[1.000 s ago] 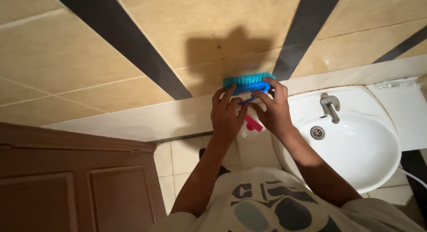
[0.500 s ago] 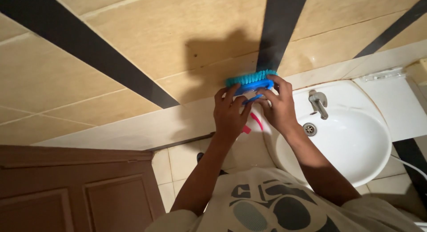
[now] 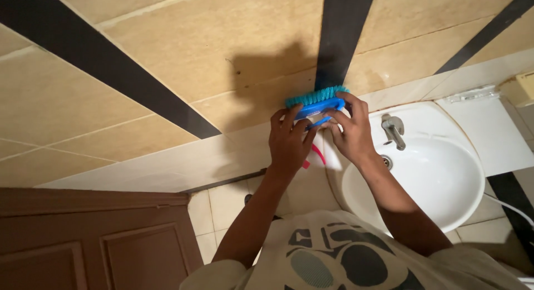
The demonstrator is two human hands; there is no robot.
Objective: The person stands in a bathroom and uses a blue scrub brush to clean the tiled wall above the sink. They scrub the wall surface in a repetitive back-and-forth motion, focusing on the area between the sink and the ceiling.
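Nearest you, your printed shirt [image 3: 345, 268] fills the bottom edge, with a brown wooden door [image 3: 94, 240] at lower left. Your forearms reach up to the wall. Your left hand [image 3: 290, 142] and right hand [image 3: 350, 131] both grip a blue scrub brush [image 3: 318, 103], fingers [image 3: 356, 109] curled around its back. Its teal bristles press against the tan wall tile [image 3: 222, 51], at the foot of a black stripe [image 3: 342, 34]. A white washbasin [image 3: 434, 173] with a metal tap [image 3: 394, 129] sits just right of your right hand.

We had one view only, from the camera on the person's head. It looked steeply down along the tiled wall [image 3: 167, 62], close above both forearms and the white sink [image 3: 439, 179].
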